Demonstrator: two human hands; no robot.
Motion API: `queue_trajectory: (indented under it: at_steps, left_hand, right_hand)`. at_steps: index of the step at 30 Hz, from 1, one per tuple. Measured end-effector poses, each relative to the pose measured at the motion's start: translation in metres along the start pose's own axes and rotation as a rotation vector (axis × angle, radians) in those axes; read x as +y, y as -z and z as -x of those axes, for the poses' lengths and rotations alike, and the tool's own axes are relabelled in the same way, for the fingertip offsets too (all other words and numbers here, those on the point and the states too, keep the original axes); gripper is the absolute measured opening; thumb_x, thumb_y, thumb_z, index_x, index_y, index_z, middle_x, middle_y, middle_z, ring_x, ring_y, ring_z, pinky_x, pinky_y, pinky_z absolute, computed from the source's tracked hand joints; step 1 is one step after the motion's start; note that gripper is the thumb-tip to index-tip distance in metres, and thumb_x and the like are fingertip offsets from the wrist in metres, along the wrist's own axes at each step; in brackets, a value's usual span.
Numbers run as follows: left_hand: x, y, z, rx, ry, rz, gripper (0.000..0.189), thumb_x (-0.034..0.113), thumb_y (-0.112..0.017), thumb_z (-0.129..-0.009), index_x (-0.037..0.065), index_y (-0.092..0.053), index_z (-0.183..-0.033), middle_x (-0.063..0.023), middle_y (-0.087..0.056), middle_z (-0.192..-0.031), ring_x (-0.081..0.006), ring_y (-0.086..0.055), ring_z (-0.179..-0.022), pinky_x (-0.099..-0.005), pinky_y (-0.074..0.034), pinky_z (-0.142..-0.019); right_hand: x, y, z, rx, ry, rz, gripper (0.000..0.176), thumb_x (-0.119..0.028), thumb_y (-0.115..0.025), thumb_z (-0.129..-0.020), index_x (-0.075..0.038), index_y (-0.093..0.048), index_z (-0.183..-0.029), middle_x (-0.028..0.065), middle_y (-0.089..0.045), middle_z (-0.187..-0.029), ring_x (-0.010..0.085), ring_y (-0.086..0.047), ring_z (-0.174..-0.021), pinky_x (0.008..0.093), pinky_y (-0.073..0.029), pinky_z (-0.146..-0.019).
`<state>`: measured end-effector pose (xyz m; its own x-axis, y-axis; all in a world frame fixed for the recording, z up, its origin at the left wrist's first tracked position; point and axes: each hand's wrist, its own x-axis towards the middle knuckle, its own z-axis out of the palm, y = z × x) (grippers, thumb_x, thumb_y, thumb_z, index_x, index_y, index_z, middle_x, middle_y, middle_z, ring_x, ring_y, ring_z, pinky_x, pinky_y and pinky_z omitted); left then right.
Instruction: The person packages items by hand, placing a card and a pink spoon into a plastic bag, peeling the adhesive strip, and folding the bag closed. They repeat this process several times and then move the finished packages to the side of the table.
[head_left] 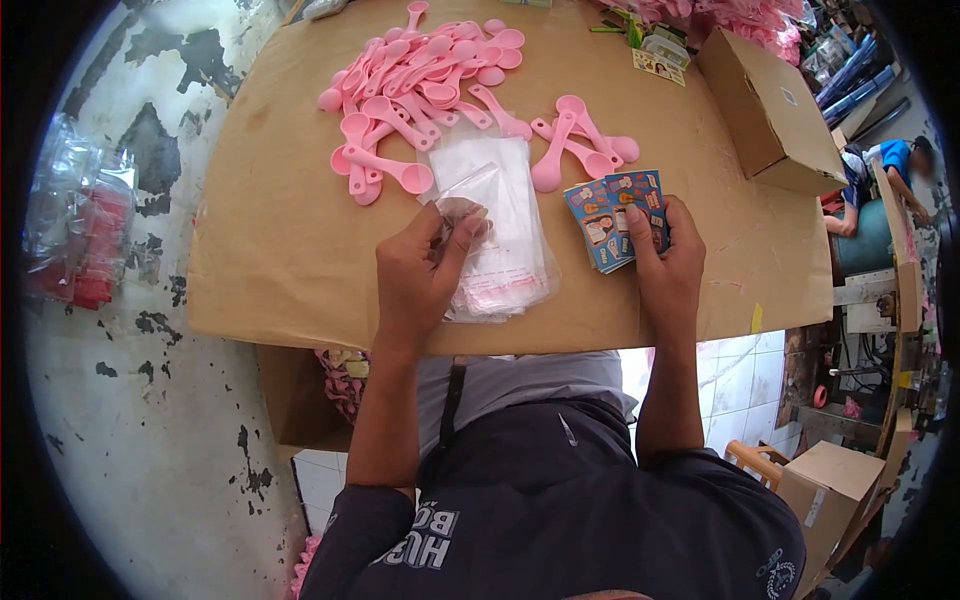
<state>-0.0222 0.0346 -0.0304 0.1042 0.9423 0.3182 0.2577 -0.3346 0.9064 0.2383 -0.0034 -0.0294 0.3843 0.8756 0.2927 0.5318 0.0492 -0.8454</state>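
My left hand is closed, thumb against fingers, on the edge of a clear plastic bag. Beneath it lies a stack of clear plastic bags on the brown table. My right hand grips blue printed cards, its thumb across their front; they are fanned out. Just beyond the cards sit a few loose pink measuring spoons. A large heap of pink measuring spoons spreads behind the bags.
An open cardboard box stands at the table's right. Near it lie small packets and a card. Bags with pink contents hang at the left wall. Another person is at the far right. A cardboard box sits lower right.
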Motion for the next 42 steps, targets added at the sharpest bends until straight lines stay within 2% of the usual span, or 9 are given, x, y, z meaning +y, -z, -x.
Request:
queue_trajectory:
  at_steps: [4,16,29,32,36,38,39,41,42]
  left_hand:
    - [-0.002,-0.002,-0.001,0.010,-0.043,0.017,0.016,0.009,-0.068,-0.099,-0.004,-0.071,-0.107,-0.0118,-0.075,-0.087,-0.0128,-0.074,-0.081,-0.0278,-0.057,-0.068]
    - [0.000,-0.001,-0.001,-0.011,-0.007,0.018,0.016,0.007,-0.068,-0.098,-0.006,-0.069,-0.108,-0.0142,-0.076,-0.092,-0.0175,-0.077,-0.087,-0.0293,-0.059,-0.072]
    - [0.001,-0.003,0.000,-0.007,0.011,0.058,0.016,0.008,-0.068,-0.098,-0.005,-0.070,-0.107,-0.0138,-0.076,-0.091,-0.0170,-0.076,-0.084,-0.0300,-0.059,-0.070]
    - [0.003,0.000,-0.002,-0.006,-0.008,-0.035,0.016,0.008,-0.067,-0.098,-0.004,-0.070,-0.108,-0.0138,-0.076,-0.092,-0.0165,-0.076,-0.084,-0.0305,-0.059,-0.071]
    - [-0.004,-0.002,-0.002,0.014,-0.041,0.054,0.017,0.006,-0.066,-0.099,-0.005,-0.068,-0.111,-0.0145,-0.076,-0.094,-0.0175,-0.076,-0.086,-0.0310,-0.059,-0.072]
    - [-0.003,-0.003,-0.001,0.006,-0.023,0.063,0.018,0.006,-0.065,-0.099,-0.006,-0.067,-0.112,-0.0148,-0.076,-0.094,-0.0185,-0.076,-0.087,-0.0312,-0.060,-0.072]
    - [-0.001,-0.004,-0.001,0.018,-0.020,0.113,0.018,0.007,-0.063,-0.101,-0.007,-0.066,-0.112,-0.0157,-0.076,-0.096,-0.0201,-0.076,-0.088,-0.0313,-0.060,-0.072]
    - [0.003,-0.003,0.000,0.031,-0.017,0.162,0.019,0.008,-0.062,-0.102,-0.008,-0.064,-0.112,-0.0165,-0.076,-0.097,-0.0216,-0.076,-0.088,-0.0314,-0.060,-0.072]
    - [0.004,-0.002,0.000,0.027,-0.016,0.157,0.021,0.011,-0.061,-0.103,-0.007,-0.063,-0.115,-0.0167,-0.076,-0.101,-0.0209,-0.076,-0.089,-0.0299,-0.058,-0.073]
  right_hand:
    - [0.001,0.000,0.000,-0.005,0.010,0.011,0.027,-0.025,-0.067,-0.100,0.001,-0.060,-0.096,0.0114,-0.058,-0.086,0.0220,-0.056,-0.074,0.0352,-0.045,-0.068]
    - [-0.003,0.000,0.000,-0.012,-0.011,-0.004,0.026,-0.024,-0.067,-0.100,0.001,-0.059,-0.095,0.0114,-0.057,-0.085,0.0217,-0.056,-0.073,0.0357,-0.045,-0.068]
    - [0.002,0.001,0.000,0.002,0.031,0.005,0.026,-0.024,-0.067,-0.099,0.000,-0.060,-0.096,0.0123,-0.059,-0.086,0.0241,-0.059,-0.074,0.0370,-0.046,-0.069]
    - [0.002,0.000,0.000,0.006,0.025,0.018,0.026,-0.025,-0.067,-0.099,0.000,-0.061,-0.097,0.0124,-0.060,-0.087,0.0243,-0.060,-0.076,0.0370,-0.047,-0.069]
    - [0.002,0.002,0.000,-0.018,-0.008,0.032,0.026,-0.025,-0.067,-0.099,0.000,-0.061,-0.098,0.0132,-0.060,-0.088,0.0260,-0.060,-0.077,0.0376,-0.047,-0.070]
    - [0.004,0.002,0.000,-0.010,0.027,0.087,0.025,-0.024,-0.068,-0.099,0.000,-0.062,-0.098,0.0094,-0.063,-0.089,0.0169,-0.061,-0.078,0.0325,-0.048,-0.070]
    - [0.005,0.004,0.001,-0.013,0.020,0.088,0.025,-0.024,-0.068,-0.099,0.000,-0.062,-0.098,0.0094,-0.063,-0.089,0.0169,-0.061,-0.078,0.0325,-0.048,-0.070]
    - [0.003,0.006,0.003,0.003,-0.104,-0.200,0.021,-0.022,-0.068,-0.101,-0.001,-0.063,-0.100,0.0035,-0.066,-0.093,0.0061,-0.058,-0.082,0.0251,-0.047,-0.071]
    - [0.003,0.006,0.004,0.003,-0.104,-0.201,0.021,-0.022,-0.068,-0.101,-0.001,-0.063,-0.100,0.0035,-0.066,-0.093,0.0061,-0.058,-0.082,0.0251,-0.047,-0.071]
